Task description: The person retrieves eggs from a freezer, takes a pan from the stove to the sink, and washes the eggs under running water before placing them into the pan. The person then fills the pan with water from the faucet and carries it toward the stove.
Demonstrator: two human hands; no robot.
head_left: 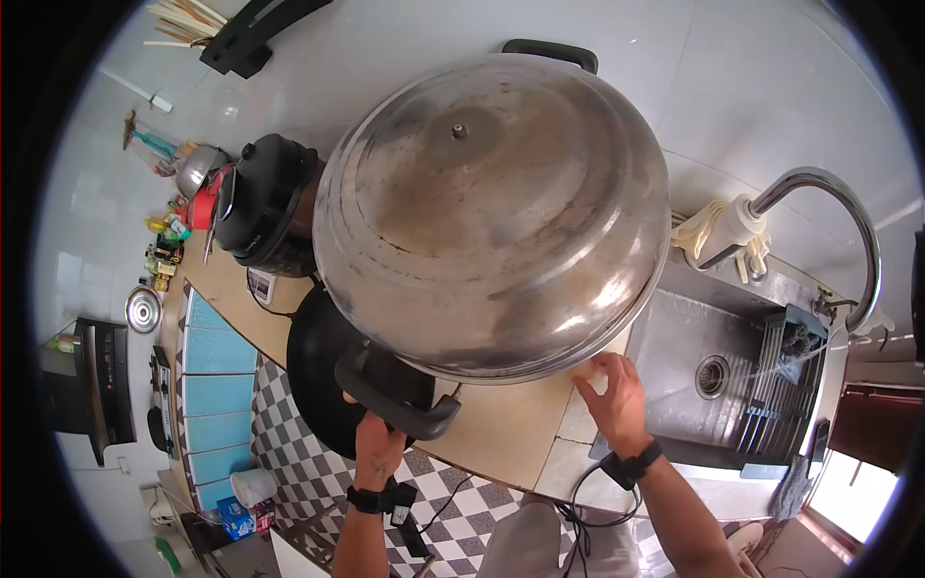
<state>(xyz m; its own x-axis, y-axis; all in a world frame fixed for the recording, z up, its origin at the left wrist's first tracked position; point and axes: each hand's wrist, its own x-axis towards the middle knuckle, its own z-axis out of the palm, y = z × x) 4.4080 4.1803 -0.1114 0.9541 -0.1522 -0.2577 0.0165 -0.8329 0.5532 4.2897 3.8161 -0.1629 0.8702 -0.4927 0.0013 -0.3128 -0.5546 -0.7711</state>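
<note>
A large metal pot (501, 222) fills the middle of the view, topped by a stained, domed lid with a small screw at its centre. My left hand (379, 448) is closed around the black handle (400, 400) at the pot's near left. At the near right rim, my right hand (614, 400) has its fingers curled against the edge; the fingertips are partly hidden there. Under the left handle sits a black wok (323, 371), partly covered by the pot. Another black handle (551, 48) sticks out at the far side.
To the right lies a steel sink (674, 356) with a curved faucet (872, 241) and a drying rack (771, 385). A black cooker (270, 202) stands left on the wooden counter (511, 433). Pale gloves (708, 231) hang behind the sink. Cables (578, 515) dangle near my legs.
</note>
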